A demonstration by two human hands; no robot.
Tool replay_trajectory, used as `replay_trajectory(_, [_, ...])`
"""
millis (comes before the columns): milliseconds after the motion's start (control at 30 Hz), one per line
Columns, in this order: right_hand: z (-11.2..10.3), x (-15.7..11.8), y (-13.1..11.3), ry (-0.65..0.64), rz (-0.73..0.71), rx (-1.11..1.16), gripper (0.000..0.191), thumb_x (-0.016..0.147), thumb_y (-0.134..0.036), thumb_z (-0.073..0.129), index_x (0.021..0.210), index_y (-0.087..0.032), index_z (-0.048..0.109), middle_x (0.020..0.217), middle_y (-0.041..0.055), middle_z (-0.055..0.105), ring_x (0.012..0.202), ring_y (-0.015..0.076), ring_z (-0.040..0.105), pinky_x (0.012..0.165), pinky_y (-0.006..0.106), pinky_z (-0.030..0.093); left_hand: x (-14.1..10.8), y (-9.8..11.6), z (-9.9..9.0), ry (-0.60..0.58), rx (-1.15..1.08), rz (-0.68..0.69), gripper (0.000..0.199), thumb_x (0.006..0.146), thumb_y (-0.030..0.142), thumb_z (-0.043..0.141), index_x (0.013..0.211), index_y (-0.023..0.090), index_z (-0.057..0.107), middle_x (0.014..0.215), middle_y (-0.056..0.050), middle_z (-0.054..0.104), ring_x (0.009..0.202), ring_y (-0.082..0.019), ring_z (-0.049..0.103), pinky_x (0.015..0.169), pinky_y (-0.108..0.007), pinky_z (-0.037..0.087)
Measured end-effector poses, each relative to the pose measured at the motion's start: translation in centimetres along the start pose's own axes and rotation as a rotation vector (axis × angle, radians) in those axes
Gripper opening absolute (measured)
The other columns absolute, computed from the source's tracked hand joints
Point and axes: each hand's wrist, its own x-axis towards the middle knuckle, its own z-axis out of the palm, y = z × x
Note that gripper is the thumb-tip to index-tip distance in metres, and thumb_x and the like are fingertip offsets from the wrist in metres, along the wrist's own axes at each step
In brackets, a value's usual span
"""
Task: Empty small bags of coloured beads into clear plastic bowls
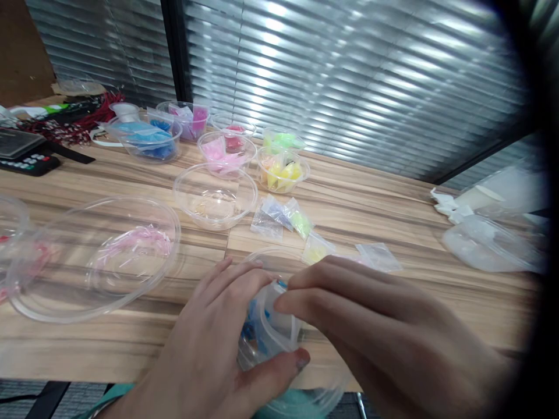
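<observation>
Near the table's front edge, a small translucent cup [279, 317] is tilted over a clear bowl [251, 355] with blue bits in it. My left hand [213, 331] is wrapped round the cup, thumb on the near side and fingers on the far side. My right hand [371, 314] comes in from the right with its fingers pressed together at the cup's rim, where a small blue piece shows by the fingertips. Much of the bowl is hidden behind both hands.
A large clear bowl [172, 233] with pink strips lies left. Beyond are an empty clear bowl [251, 203], a tub of yellow packets [283, 174] and a blue-filled tub [151, 139]. Small plastic packets [299, 220] lie mid-table; a black remote [30, 166] is far left.
</observation>
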Motion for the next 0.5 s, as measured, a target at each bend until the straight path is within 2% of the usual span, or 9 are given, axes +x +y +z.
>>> replay_trajectory(100, [0.0,-1.2,0.4,0.062,0.149,-0.068,0.032,0.088,0.000,0.045,0.110,-0.016,0.062,0.098,0.0046,0.067,0.079,0.0125,0.062,0.063,0.021,0.052,-0.7,-0.3,0.1,0.056,0.009,-0.034,0.051,0.087,0.036,0.066,0.133,0.027,0.045,0.125,-0.008,0.066,0.116,-0.029,0.066,0.098,-0.046,0.060])
replay_trajectory(133, [0.5,-1.5,0.5,0.051,0.182,-0.144,0.033,0.086,0.001,0.044,0.107,-0.016,0.062,0.097,0.0059,0.067,0.076,0.0141,0.061,0.060,0.024,0.052,-1.0,-0.5,0.2,0.079,0.007,-0.054,0.055,0.087,0.036,0.067,0.136,0.027,0.043,0.127,-0.008,0.065,0.117,-0.029,0.065,0.099,-0.046,0.060])
replay_trajectory(200, [1.8,-1.9,1.0,-0.054,0.167,-0.294,0.027,0.080,-0.001,0.045,0.090,-0.016,0.065,0.088,0.0089,0.066,0.073,0.0190,0.060,0.058,0.030,0.051,-1.7,-1.0,0.5,0.105,-0.009,-0.086,0.061,0.088,0.036,0.067,0.142,0.028,0.038,0.132,-0.009,0.062,0.120,-0.029,0.064,0.099,-0.046,0.060])
replay_trajectory(300, [4.4,-1.7,1.6,-0.246,0.073,-0.420,0.018,0.077,-0.007,0.050,0.070,-0.018,0.063,0.075,0.0101,0.064,0.077,0.0260,0.060,0.069,0.041,0.055,-2.2,-1.5,1.0,0.096,-0.020,-0.095,0.065,0.089,0.034,0.066,0.146,0.029,0.035,0.136,-0.009,0.059,0.121,-0.029,0.064,0.099,-0.044,0.060])
replay_trajectory(400, [5.9,-0.9,1.9,-0.326,0.093,-0.447,0.011,0.079,-0.010,0.058,0.078,-0.017,0.067,0.083,0.0109,0.067,0.091,0.0284,0.062,0.083,0.044,0.055,-2.1,-1.6,1.2,0.115,-0.035,-0.073,0.067,0.090,0.028,0.066,0.148,0.027,0.033,0.140,-0.009,0.055,0.127,-0.028,0.059,0.104,-0.043,0.057])
replay_trajectory(500, [6.2,-0.3,2.1,-0.349,0.066,-0.432,0.010,0.081,-0.012,0.065,0.089,-0.016,0.068,0.096,0.0124,0.068,0.107,0.0303,0.059,0.092,0.046,0.052,-1.8,-1.6,1.2,0.089,-0.113,-0.039,0.065,0.091,0.019,0.064,0.147,0.027,0.033,0.143,-0.008,0.053,0.133,-0.024,0.054,0.109,-0.039,0.054])
